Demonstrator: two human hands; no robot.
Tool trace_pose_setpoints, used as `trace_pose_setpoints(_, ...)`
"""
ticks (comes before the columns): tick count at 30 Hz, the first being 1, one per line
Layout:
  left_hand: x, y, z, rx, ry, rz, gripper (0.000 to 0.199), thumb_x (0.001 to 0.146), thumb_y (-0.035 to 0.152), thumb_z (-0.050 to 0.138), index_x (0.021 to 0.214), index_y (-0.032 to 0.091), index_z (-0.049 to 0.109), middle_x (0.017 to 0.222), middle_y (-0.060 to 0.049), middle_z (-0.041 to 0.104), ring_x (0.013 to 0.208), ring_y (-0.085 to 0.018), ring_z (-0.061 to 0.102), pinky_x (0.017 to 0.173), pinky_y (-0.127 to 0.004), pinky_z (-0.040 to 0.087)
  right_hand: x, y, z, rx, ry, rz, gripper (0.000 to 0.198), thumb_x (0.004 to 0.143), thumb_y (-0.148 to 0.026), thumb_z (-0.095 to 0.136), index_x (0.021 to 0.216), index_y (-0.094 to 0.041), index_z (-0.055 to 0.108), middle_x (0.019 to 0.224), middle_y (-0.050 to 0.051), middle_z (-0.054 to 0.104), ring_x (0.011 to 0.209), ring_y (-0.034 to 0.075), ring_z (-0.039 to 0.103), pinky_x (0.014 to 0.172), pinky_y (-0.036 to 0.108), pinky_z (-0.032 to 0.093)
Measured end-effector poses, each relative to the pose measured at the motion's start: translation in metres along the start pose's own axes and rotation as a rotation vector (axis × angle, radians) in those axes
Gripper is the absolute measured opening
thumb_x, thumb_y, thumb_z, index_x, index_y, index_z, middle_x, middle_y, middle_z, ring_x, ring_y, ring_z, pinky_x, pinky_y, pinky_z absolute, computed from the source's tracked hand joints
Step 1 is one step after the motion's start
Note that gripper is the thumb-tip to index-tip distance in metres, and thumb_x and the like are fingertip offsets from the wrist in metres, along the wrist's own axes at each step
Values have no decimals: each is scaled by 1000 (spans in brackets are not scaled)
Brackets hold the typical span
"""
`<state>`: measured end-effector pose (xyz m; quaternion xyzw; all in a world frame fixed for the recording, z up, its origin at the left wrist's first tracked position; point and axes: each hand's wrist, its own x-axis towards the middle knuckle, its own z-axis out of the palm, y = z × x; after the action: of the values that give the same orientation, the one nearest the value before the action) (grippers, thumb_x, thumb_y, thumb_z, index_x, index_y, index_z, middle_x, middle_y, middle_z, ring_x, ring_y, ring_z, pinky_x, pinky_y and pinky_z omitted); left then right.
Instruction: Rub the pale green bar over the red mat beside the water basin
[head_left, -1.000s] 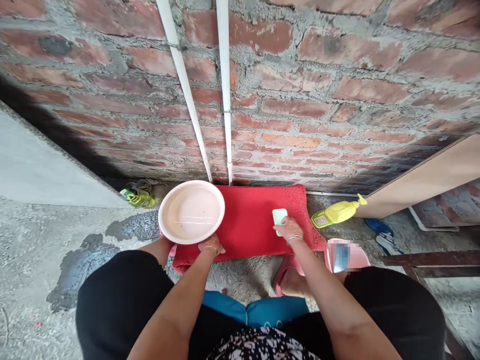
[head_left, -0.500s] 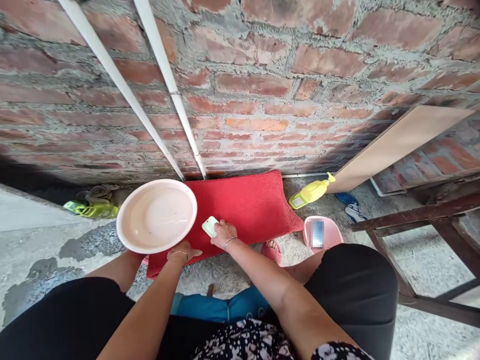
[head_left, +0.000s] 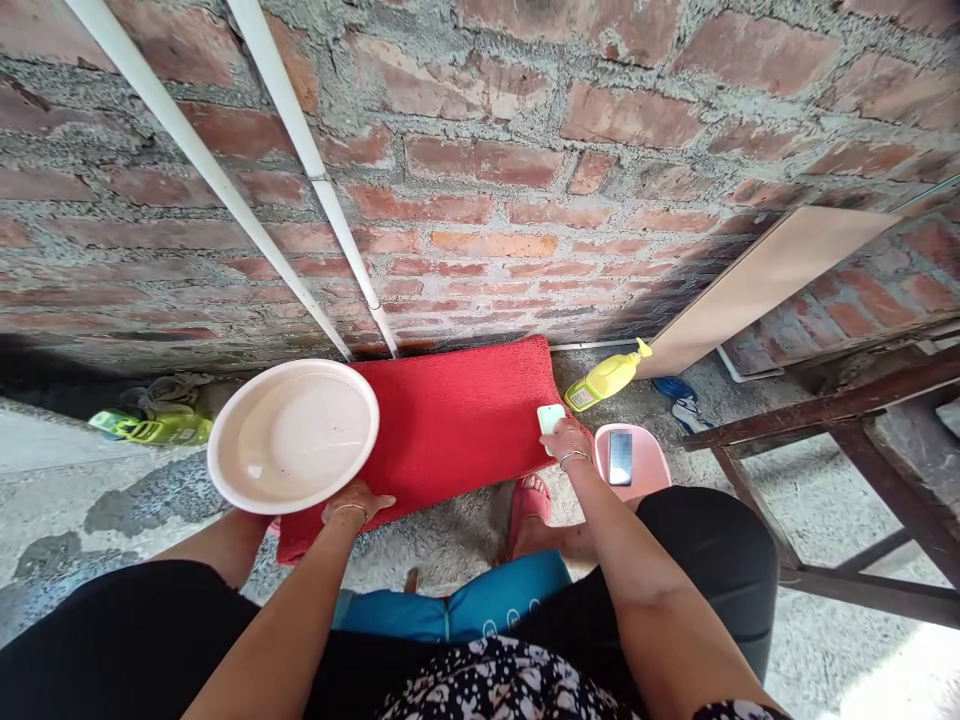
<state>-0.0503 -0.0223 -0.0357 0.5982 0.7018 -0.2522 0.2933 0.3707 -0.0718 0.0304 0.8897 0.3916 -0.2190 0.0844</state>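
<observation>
A red mat [head_left: 450, 425] lies spread out on the floor against the brick wall. My right hand [head_left: 568, 438] is closed around a pale green block with rounded corners [head_left: 551, 416], which looks like a scrubbing brush. It is near the mat's right end, and its underside is hidden. My left hand [head_left: 357, 502] rests on the mat's near edge, thumb stretched out to the right, its other fingers partly hidden. Just beyond that hand is a pale pink basin [head_left: 296, 432] with clear liquid in it, covering the mat's left part.
A yellow pump bottle [head_left: 606, 380] lies tilted at the mat's right end. Nearby, a pink tub [head_left: 654, 462] has a phone [head_left: 620, 457] on it. A wooden frame [head_left: 832, 440] stands at right. A green bottle [head_left: 161, 428] lies at left; two white pipes [head_left: 341, 230] run down the wall.
My right hand has moved right along the mat with the scrubbing brush, from the middle to the right end. My left hand stays at the near edge. The view has shifted slightly.
</observation>
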Motion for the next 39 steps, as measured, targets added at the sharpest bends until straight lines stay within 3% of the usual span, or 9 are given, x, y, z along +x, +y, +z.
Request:
trace_pose_setpoints(4,-2,2,-1,5,-58,-25,72,53,66,64,106,17,61,118,-19,58,111,-35,53,81,-42,45,-20,-24,8,54,39,-50,39,70,-47,59,98,-20,58,104,8,54,83,18,58,68,28,39)
trace_pose_setpoints(11,-10,7,-6,-42,-67,-75,76,48,65,68,107,18,61,120,-19,58,111,-37,53,81,-43,45,-124,-145,87,-41,-111,-647,39,63,-44,65,96,-24,60,100,4,55,83,18,56,72,28,38)
trace_pose_setpoints(15,-12,7,-7,-68,-87,-82,80,47,64,69,111,17,58,122,-18,57,109,-36,54,81,-41,45,-150,-169,107,-118,-126,-808,42,64,-40,64,100,-21,59,103,7,55,89,22,54,77,32,37)
trace_pose_setpoints(19,-11,5,-4,-76,-71,-70,81,47,65,68,113,18,58,125,-17,55,111,-36,53,83,-42,45,-129,-144,94,-153,-101,-748,40,63,-38,64,99,-20,59,101,7,55,88,22,54,78,33,37)
trace_pose_setpoints(29,-11,5,-5,-90,-80,-74,74,48,64,69,106,19,61,121,-17,58,111,-35,53,83,-41,45,-53,-18,30,-188,-77,-245,37,67,-39,62,98,-22,57,103,6,54,88,20,58,72,28,38)
trace_pose_setpoints(32,-12,6,-5,-102,-82,-86,76,48,63,69,109,19,60,122,-16,57,111,-36,53,82,-43,46,-40,7,17,-172,-69,-110,37,69,-40,60,99,-20,57,105,10,55,90,23,59,71,30,39)
trace_pose_setpoints(35,-16,8,-8,-118,-99,-108,76,48,61,69,112,20,60,124,-15,56,112,-37,52,84,-44,45,-36,0,14,-147,-64,-79,38,70,-44,58,99,-20,57,106,11,54,90,24,59,70,31,39)
trace_pose_setpoints(39,-26,12,-16,-141,-85,-137,81,48,57,72,118,21,56,130,-14,51,115,-36,49,84,-44,46,-55,-72,30,-85,-68,-262,39,69,-49,59,97,-24,57,102,5,55,84,19,59,69,28,39)
